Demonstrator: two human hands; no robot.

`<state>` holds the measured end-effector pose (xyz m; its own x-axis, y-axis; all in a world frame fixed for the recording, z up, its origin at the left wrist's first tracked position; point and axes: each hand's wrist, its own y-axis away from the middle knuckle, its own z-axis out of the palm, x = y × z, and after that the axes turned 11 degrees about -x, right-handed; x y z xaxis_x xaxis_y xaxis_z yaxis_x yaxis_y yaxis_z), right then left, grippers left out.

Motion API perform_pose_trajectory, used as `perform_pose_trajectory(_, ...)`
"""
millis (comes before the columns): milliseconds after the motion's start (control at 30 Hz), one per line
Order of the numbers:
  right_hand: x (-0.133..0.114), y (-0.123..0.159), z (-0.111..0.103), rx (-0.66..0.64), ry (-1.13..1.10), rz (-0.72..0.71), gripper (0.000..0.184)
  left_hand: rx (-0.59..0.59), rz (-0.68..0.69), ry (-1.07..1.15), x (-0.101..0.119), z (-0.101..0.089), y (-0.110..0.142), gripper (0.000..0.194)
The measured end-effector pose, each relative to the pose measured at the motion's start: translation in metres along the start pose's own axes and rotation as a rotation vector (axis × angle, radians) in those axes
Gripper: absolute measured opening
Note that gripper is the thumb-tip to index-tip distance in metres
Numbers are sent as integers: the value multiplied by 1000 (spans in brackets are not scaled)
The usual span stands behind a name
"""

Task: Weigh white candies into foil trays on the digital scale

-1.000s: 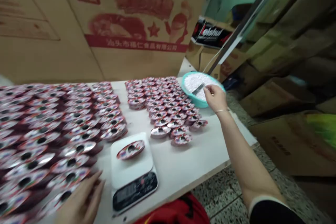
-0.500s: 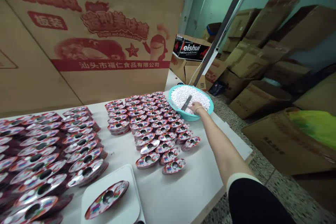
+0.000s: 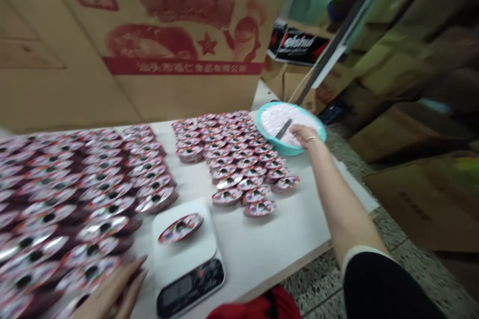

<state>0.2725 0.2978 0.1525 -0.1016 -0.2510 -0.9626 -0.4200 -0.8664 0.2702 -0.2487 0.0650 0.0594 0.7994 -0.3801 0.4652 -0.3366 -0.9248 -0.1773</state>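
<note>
My right hand is at the near side of a turquoise basin full of small white pellets. Its fingers are bent together; anything within them is hidden. A dark flat blade or handle stands in the pellets beside it. My left hand, blurred at the lower left, has its fingers stretched out among the packets left of the white digital scale. One boat-shaped packet with a dark round opening lies on the scale. Similar packets stand in dense rows.
A second group of packets fills the table between scale and basin. Large printed cartons wall the back. A slanted dark pole rises behind the basin. Boxes lie right, on and above the speckled floor.
The view has tilted down and shifted left, bringing my left hand and the scale's display into sight. My right hand has stayed at the basin and drawn slightly back toward its rim.
</note>
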Motion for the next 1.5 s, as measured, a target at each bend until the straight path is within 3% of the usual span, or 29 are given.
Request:
perform_pose_trajectory(100,9,49,44,-229,23,-9,15,-39,-40,8,18,-6,7,31)
perform_pose_trajectory(233,24,149,115,-869,402,-152,11,-97,-103,28,35,-10,7,28)
perform_pose_trajectory(267,28,173,132,-977,522,-225,7,-109,-108,46,38,-11,8,28)
perform_pose_trajectory(333,35,212,162,-1134,790,-366,6,-114,-101,85,42,-13,12,27)
perform_pose_trajectory(400,41,233,185,-1210,1056,-472,9,-103,-93,110,43,-14,18,27)
perform_pose_trajectory(567,49,242,202,-1251,1413,-535,19,-124,-127,153,42,-12,31,28)
perform_pose_trajectory(800,54,243,202,-1211,1475,-604,21,-99,-110,174,42,-11,32,26)
perform_pose_trajectory(900,55,239,204,-1172,1313,-600,18,-89,-97,197,41,-10,31,25)
perform_pose_trajectory(967,54,233,201,-1147,1057,-496,16,-94,-104,213,41,-10,31,25)
perform_pose_trajectory(1067,49,222,189,-1128,540,-93,5,-104,-128,218,41,-11,33,25)
perform_pose_trajectory(1133,46,216,177,-1081,272,184,10,-108,-139,219,41,-11,33,25)
perform_pose_trajectory(1233,46,209,159,-1023,111,381,16,-110,-133,218,41,-11,30,24)
perform_pose_trajectory(1367,52,207,147,-992,90,392,19,-110,-120,227,43,-12,24,24)
perform_pose_trajectory(1500,56,214,157,-1037,169,204,23,-123,-100,219,44,-12,17,24)
